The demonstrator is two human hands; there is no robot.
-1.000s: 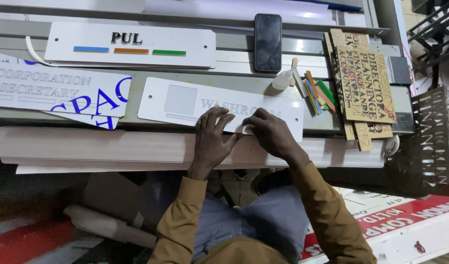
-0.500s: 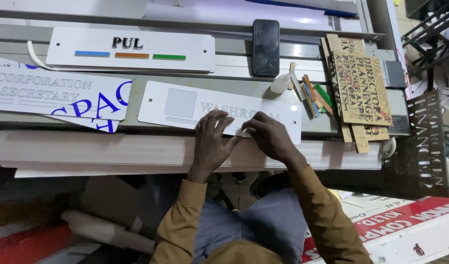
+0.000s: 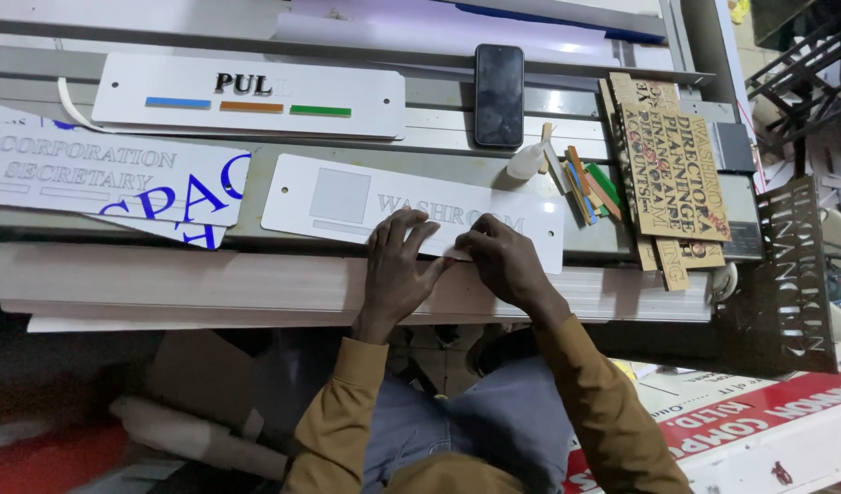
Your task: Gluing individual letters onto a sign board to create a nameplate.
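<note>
**Both hands settled on the lower edge of the white door sign**

Since a second ago little has shifted: the hands have crept slightly right along the white sign plate (image 3: 411,210), and the fingers of the left hand (image 3: 398,265) now fan wider over its bottom edge. That hand lies flat, fingers spread, pressing the plate down on the grey workbench (image 3: 256,274). The right hand (image 3: 503,261) sits just beside it, fingers curled and drawn together at the plate's lower rim; whether they pinch a film or a loose letter I cannot tell.

The plate lies in the middle of the frame, long side across, with a grey square patch towards its left end and pale lettering along it. It looks thin, stiff and light, with a smooth glossy face that would slide easily on the bench and scratch readily. I judge it best taken by its long edges or short ends, clear of the lettering.

Above it, in the upper left, lies a second white sign with coloured bars (image 3: 247,96). A black phone (image 3: 499,96) rests at upper centre, a small white glue bottle (image 3: 528,162) beside coloured strips (image 3: 590,187), and brown cut-out lettering sheets (image 3: 672,174) at right.
</note>
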